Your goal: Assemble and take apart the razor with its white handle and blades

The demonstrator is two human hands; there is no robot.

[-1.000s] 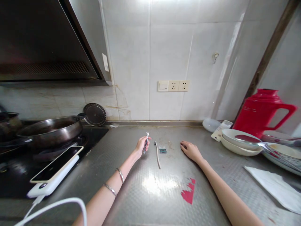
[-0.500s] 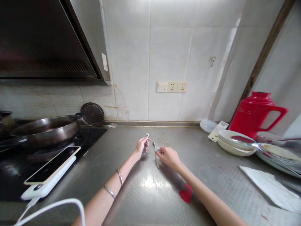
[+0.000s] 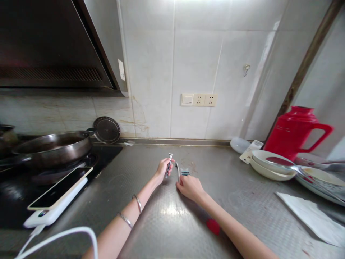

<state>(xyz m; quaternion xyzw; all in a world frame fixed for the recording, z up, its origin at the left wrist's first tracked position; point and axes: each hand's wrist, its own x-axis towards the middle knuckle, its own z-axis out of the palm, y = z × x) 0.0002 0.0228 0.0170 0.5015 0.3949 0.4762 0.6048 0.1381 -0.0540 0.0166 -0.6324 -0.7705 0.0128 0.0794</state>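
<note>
My left hand (image 3: 164,168) is closed around a razor (image 3: 169,165) with a dark and silver handle, held upright with its T-shaped head on top. To its right, a slim pale stick (image 3: 178,172) with a dark tip lies on the metal counter. My right hand (image 3: 191,187) is down at the stick's near end, fingers curled and thumb beside it. That end is hidden by the hand, and whether the fingers grip it I cannot see. Just beyond the knuckles is a small clear case (image 3: 184,171) with dark strips.
A red piece (image 3: 213,226) lies under my right forearm. At left are a pan (image 3: 54,147) on the stove, a phone (image 3: 61,187) on a white power bank and a cable (image 3: 81,229). On the right stand bowls (image 3: 272,169), a red thermos (image 3: 293,133) and a white paper (image 3: 309,217).
My right hand has drawn back toward me, uncovering the clear case and covering the stick's near end. The left hand keeps the razor in nearly the same place. The view has shifted slightly.
</note>
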